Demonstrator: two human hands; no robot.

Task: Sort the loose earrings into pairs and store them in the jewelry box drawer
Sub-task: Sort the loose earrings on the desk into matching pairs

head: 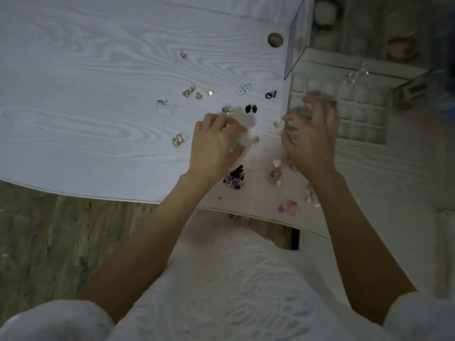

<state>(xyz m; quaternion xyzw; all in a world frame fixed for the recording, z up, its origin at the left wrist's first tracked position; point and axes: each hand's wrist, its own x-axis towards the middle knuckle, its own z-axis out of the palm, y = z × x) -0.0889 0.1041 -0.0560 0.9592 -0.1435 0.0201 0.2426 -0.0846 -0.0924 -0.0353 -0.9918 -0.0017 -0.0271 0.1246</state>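
Many loose earrings (251, 109) lie scattered on the white tabletop (98, 94), mostly from my hands toward 11 o'clock. My left hand (214, 146) pinches something pale and blurred; my right hand (311, 136) is blurred, so I cannot tell its grip. At 2 o'clock sits the jewelry box drawer (364, 119).

Home: white dressing table (98, 94), wood floor (49, 230)

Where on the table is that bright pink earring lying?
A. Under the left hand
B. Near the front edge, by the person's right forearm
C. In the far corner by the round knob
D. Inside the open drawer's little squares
B: the pink earring lies near the table front edge, just left of the right forearm.
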